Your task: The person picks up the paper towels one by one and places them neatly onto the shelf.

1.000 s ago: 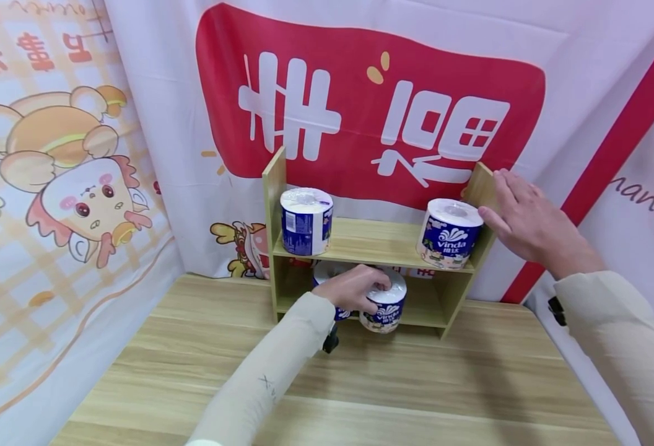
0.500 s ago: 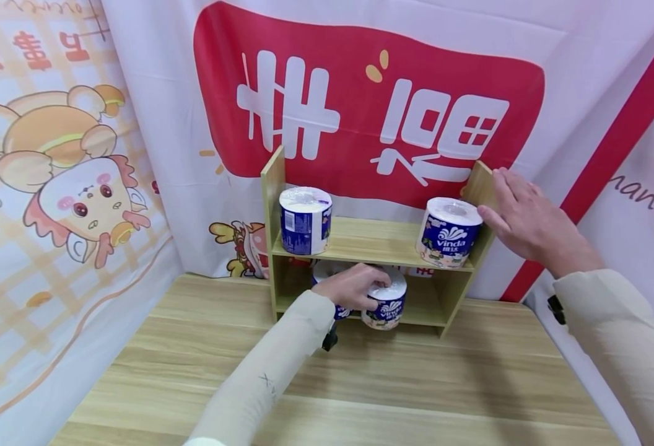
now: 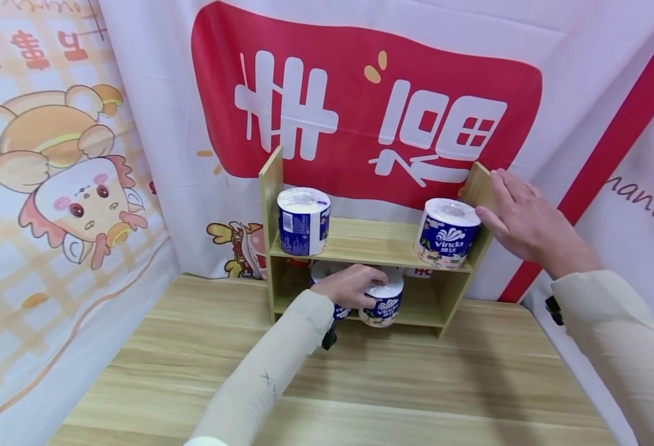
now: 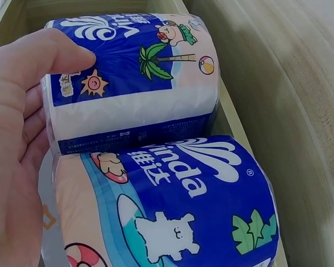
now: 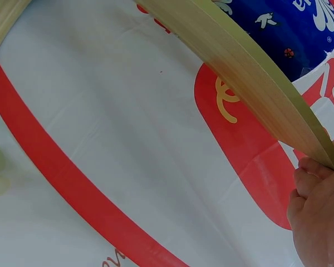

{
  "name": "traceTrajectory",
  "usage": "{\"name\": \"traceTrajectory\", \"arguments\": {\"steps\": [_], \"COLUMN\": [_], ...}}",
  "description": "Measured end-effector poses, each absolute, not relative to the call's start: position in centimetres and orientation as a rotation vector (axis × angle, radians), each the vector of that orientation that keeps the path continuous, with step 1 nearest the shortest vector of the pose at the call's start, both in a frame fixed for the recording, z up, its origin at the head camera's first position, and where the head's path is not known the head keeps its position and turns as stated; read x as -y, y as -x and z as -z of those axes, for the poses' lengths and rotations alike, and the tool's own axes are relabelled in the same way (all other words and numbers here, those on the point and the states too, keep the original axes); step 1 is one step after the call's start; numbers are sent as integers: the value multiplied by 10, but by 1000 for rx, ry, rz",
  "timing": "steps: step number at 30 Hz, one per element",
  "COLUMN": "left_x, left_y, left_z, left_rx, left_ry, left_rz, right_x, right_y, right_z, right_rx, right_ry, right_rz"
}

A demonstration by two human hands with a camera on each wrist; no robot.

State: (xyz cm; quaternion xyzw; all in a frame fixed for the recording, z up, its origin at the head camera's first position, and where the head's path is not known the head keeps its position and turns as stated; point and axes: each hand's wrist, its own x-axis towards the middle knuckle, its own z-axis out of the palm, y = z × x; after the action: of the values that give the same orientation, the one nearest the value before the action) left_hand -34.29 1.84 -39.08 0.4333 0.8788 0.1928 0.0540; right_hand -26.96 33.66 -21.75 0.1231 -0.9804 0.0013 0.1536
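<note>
In the head view my left hand (image 3: 349, 287) grips a blue-and-white toilet paper roll (image 3: 383, 310) from its top and left side, at the front of the lower shelf. A second toilet paper roll (image 3: 342, 311) stands to its left, mostly covered by that hand. The left wrist view shows my thumb on the held roll (image 4: 133, 61), its side close against the neighbouring roll (image 4: 178, 206). My right hand (image 3: 533, 223), fingers extended, rests against the upper part of the right side panel (image 3: 479, 189) of the small wooden shelf (image 3: 371, 241).
On the upper tier, one toilet paper roll (image 3: 303, 223) stands at the left end and another (image 3: 448, 234) at the right end, beside my right hand. The shelf stands on a wood-grain table (image 3: 416, 390), near a printed cloth backdrop (image 3: 360, 111).
My left hand has eased the gripped roll slightly back and into the lower shelf. The right hand stays at the side panel, and the upper rolls have kept their places.
</note>
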Motion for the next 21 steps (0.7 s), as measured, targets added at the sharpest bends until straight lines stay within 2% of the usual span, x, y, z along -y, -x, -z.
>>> {"name": "traceTrajectory", "arguments": {"steps": [21], "left_x": [-19], "left_y": [355], "left_z": [397], "left_rx": [-2674], "left_ry": [-1227], "left_rz": [-586], "right_x": [-334], "right_y": [267], "right_z": [217], "right_rx": [2811], "right_ry": [-332], "right_rz": [18]}}
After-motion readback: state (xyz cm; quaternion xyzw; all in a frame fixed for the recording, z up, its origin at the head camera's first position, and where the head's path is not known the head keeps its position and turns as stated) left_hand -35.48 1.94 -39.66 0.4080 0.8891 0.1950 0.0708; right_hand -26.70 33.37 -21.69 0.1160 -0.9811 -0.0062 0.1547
